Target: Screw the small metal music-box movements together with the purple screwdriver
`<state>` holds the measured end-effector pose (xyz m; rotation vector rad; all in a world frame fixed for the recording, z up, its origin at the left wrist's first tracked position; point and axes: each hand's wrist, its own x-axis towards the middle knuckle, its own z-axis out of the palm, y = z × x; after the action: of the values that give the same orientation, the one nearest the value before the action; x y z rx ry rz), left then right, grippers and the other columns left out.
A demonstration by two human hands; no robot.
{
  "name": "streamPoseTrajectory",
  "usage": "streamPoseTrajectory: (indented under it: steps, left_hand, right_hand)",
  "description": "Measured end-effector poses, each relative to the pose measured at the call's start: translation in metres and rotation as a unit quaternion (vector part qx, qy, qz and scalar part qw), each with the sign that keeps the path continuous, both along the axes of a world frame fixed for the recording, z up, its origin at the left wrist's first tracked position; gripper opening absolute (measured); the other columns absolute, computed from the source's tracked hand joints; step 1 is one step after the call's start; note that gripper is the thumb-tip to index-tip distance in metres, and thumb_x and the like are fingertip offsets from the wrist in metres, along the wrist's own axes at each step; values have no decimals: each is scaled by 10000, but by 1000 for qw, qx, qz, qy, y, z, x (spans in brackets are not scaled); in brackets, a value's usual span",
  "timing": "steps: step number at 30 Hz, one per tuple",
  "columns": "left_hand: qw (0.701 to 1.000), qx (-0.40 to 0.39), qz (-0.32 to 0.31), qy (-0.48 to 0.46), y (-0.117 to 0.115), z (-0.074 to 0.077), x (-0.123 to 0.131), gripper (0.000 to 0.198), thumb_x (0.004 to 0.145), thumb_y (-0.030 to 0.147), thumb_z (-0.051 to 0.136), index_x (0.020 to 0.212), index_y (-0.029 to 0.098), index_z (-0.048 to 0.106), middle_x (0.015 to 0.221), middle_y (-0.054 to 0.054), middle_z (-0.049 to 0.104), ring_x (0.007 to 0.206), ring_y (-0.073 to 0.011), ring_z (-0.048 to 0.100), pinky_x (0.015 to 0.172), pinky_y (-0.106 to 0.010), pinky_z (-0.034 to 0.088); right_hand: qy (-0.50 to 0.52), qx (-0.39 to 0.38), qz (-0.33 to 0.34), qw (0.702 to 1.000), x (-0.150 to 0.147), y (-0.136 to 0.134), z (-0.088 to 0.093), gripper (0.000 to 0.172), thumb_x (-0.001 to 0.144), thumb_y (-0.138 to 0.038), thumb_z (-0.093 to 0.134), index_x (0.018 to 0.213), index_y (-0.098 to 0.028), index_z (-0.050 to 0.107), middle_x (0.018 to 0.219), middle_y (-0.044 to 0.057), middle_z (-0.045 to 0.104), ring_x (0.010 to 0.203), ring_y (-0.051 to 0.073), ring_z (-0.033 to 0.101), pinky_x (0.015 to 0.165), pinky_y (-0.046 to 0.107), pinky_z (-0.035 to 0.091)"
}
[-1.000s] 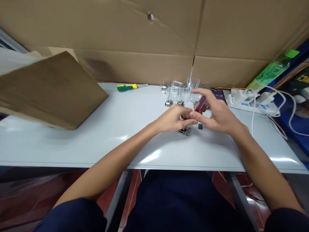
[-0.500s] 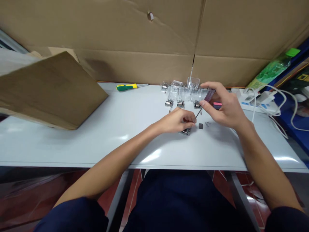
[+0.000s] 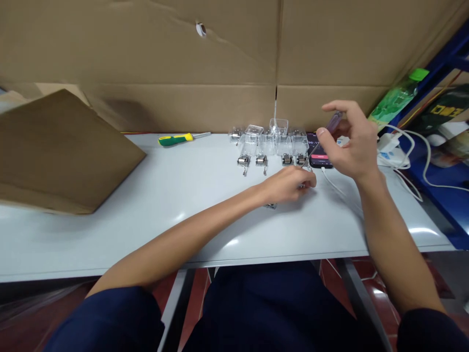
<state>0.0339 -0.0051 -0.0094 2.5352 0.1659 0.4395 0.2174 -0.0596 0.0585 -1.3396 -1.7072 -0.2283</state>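
My right hand (image 3: 353,142) grips a small screwdriver (image 3: 334,122) by its see-through purple handle. The thin shaft slants down to the left, its tip close to the back of my left hand (image 3: 293,183). That hand is low over the table with its fingers curled together; whatever they pinch is hidden. A small metal mechanism (image 3: 270,206) peeks out from below the left hand, mostly covered. Behind the hands stand several little metal crank mechanisms (image 3: 261,160) in a row, with clear plastic cases (image 3: 266,144) at their back.
A green-and-yellow screwdriver (image 3: 176,140) lies at the back of the white table (image 3: 154,234). A cardboard box (image 3: 69,156) stands at left. On the right are a phone (image 3: 319,155) on a cable, a power strip (image 3: 394,156) and a green-capped bottle (image 3: 397,98). Cardboard (image 3: 164,54) walls the back.
My left hand has moved right, off most of the mechanism, to where the loose screws and dark square piece lay. My right hand has lifted the screwdriver up and to the right. The view has swung right.
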Motion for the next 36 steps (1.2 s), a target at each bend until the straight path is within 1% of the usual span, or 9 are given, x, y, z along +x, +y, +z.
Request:
streamPoseTrajectory:
  steps: [7,12,14,17,20,24,30,33,36]
  left_hand:
    - [998,51,43,23,-5,-8,9,184,855,81,569,968,169,686,927,-65,704,861,-202,632,835,-346,499]
    - [998,53,44,10,-6,-6,8,175,880,96,561,985,166,682,942,-65,703,870,-201,632,855,-354,503]
    - [998,42,41,5,-4,0,-3,183,910,101,531,982,163,687,945,-66,704,884,-195,637,862,-346,504]
    - [998,25,57,24,0,11,-31,206,938,129,510,989,168,705,978,-74,713,909,-200,649,826,-340,507]
    - [997,-18,53,61,5,25,-66,265,933,145,529,1112,185,719,1096,-72,740,1008,-205,676,924,-364,508]
    - [988,-75,37,130,7,37,-95,421,877,266,674,1293,198,670,1239,-91,712,1031,-207,678,816,-300,524]
    - [984,-16,49,172,-3,35,-97,432,815,306,745,1232,201,702,1151,-78,712,1009,-226,666,847,-306,502]
    - [985,-10,43,165,-6,33,-96,337,853,272,708,1183,210,723,1125,-70,708,991,-211,665,855,-304,491]
    - [987,-17,46,153,-5,39,-97,257,883,242,666,1126,198,737,1064,-61,712,904,-185,661,818,-300,484]
  right_hand:
    - [-5,-7,0,1000,0,-3,3,367,950,-384,619,1311,-330,577,824,36,698,679,214,668,639,390,540]
    - [-16,-12,-3,1000,0,-2,2,367,954,-363,611,1316,-322,568,838,37,697,691,215,666,641,390,525]
    - [-19,-5,-4,1000,0,-2,2,360,952,-360,614,1307,-318,574,819,28,685,665,203,655,629,380,522]
    - [-22,0,-6,1000,0,-3,3,357,945,-356,625,1298,-318,582,794,17,671,655,197,653,641,376,534]
    - [-23,-2,-11,1000,-1,-4,4,357,945,-358,624,1297,-323,581,801,19,674,683,204,666,683,385,552]
    - [-24,-14,-13,1000,-3,-3,2,356,939,-368,622,1289,-314,586,798,14,669,668,198,654,667,377,552]
    - [-15,-16,13,1000,-7,-1,-3,354,922,-364,632,1270,-301,613,786,11,656,665,200,658,656,378,563]
    - [-12,-28,19,999,-9,-2,-4,370,911,-346,631,1277,-300,612,798,15,657,683,205,664,670,383,563]
    - [-16,-44,21,999,-12,-4,-3,386,882,-299,628,1268,-299,620,792,5,655,684,200,646,670,371,549]
